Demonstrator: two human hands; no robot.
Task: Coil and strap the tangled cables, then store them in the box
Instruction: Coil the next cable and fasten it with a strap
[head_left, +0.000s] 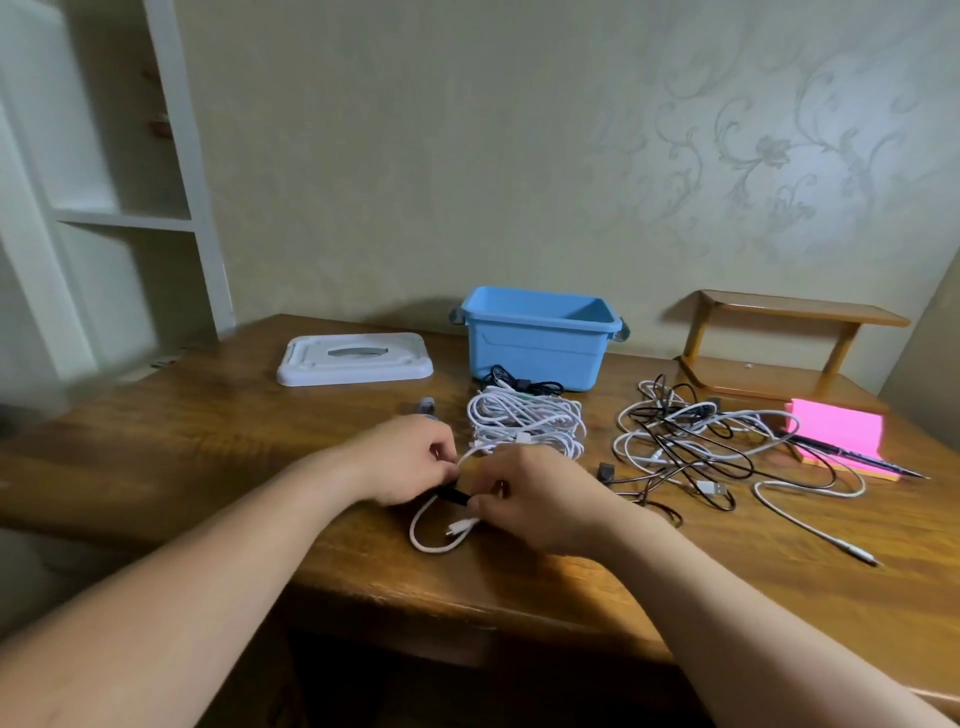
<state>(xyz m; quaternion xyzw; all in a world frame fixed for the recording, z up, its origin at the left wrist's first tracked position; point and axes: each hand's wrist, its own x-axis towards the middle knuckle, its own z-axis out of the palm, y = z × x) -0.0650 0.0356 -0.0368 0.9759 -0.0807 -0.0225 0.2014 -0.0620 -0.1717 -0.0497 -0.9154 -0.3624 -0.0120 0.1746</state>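
Observation:
My left hand (408, 460) and my right hand (535, 496) meet over a white cable (431, 540) on the wooden table (208, 441). Both pinch a black strap (456, 493) that lies across the cable. A loop of the cable hangs out below my fingers. Behind my hands lies a bundle of coiled white cables (524, 423), with a small black cable (519, 384) behind it. To the right spreads a tangle of black and white cables (691, 447). The open blue box (537, 338) stands at the back, and its white lid (356, 358) lies to its left.
A low wooden shelf (789, 338) stands at the back right against the wall. A pink pad (836, 434) with a dark pen-like tool (857, 457) lies at the right edge. A small grey plug (427, 405) sits behind my left hand. A white shelving unit (119, 208) rises on the left.

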